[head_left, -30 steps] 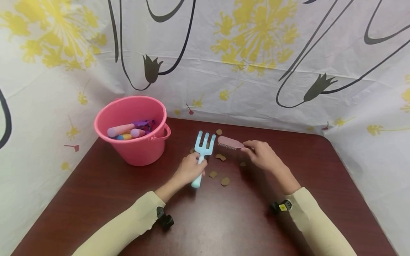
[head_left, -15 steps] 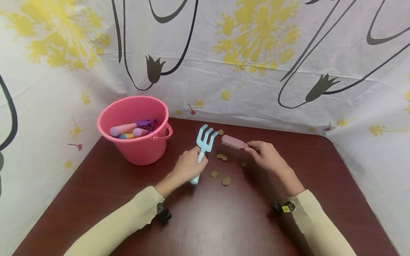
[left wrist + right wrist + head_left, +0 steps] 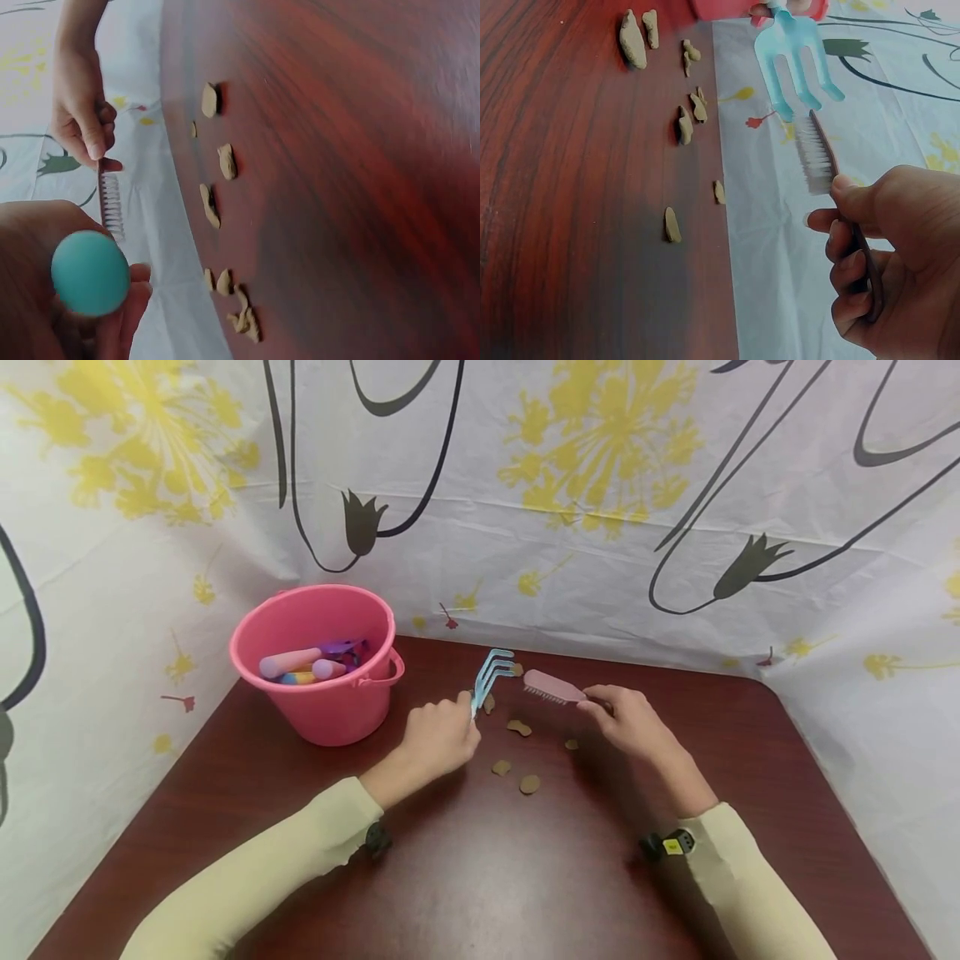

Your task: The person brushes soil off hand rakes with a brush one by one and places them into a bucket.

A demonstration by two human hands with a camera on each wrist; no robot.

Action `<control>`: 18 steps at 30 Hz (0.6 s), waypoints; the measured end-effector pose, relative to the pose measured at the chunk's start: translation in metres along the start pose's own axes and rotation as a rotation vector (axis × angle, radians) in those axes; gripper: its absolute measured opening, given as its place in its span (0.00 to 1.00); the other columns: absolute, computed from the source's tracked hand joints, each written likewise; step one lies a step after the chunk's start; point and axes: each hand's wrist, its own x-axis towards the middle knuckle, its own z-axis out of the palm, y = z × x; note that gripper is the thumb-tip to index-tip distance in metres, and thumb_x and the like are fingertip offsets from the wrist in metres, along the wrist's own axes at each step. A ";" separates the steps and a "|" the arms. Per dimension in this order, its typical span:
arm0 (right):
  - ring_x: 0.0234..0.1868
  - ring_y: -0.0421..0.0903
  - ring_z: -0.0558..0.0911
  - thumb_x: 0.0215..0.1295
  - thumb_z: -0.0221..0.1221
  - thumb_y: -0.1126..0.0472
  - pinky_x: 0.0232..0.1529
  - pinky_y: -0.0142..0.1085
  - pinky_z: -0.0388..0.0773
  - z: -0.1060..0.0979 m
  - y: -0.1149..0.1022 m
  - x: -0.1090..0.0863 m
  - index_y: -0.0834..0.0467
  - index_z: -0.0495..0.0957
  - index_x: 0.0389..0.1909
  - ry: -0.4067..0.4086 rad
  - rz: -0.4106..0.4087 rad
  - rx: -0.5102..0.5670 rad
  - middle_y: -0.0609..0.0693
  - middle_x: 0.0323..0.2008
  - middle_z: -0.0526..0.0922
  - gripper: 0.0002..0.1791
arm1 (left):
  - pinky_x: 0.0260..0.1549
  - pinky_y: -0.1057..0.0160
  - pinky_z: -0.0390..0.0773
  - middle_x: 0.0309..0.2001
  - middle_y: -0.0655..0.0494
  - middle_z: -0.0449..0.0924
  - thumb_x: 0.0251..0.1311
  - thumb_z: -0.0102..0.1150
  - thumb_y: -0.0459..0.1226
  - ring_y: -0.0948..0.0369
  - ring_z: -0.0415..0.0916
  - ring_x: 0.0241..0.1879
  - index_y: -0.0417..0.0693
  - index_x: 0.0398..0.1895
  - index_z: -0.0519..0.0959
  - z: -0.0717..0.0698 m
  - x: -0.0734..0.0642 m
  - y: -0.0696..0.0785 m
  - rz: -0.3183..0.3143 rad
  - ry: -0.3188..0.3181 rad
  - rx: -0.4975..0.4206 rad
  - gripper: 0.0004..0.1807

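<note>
My left hand (image 3: 441, 737) grips a light blue hand fork (image 3: 799, 52) above the table, its bent tines pointing right. In the left wrist view the round end of the fork's handle (image 3: 90, 272) faces the camera. To the right, my right hand (image 3: 630, 720) holds a pink brush (image 3: 553, 686) by its handle, thumb along it, with white bristles (image 3: 815, 159) facing down in the head view. Tines and brush head are close together; whether they touch I cannot tell. Several flat brown lumps (image 3: 529, 785) lie scattered on the table beneath and in front of both tools.
A pink bucket (image 3: 330, 714) stands at the back left of the dark wooden table (image 3: 480, 877). Inside it are a pink-and-purple cylindrical thing (image 3: 288, 663) and other coloured items. A white patterned cloth (image 3: 465, 468) hangs behind the table and at both sides.
My left hand has moved slightly forward and turned the fork, so its tines swing from pointing away to pointing right at the brush. The brush has shifted a little right and away.
</note>
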 end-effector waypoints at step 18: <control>0.39 0.51 0.81 0.74 0.60 0.59 0.44 0.51 0.75 -0.010 -0.005 0.005 0.63 0.83 0.50 0.053 0.035 0.025 0.56 0.42 0.86 0.13 | 0.19 0.56 0.76 0.23 0.50 0.77 0.56 0.70 0.40 0.54 0.78 0.22 0.40 0.44 0.76 -0.005 0.004 0.010 0.143 0.053 0.386 0.18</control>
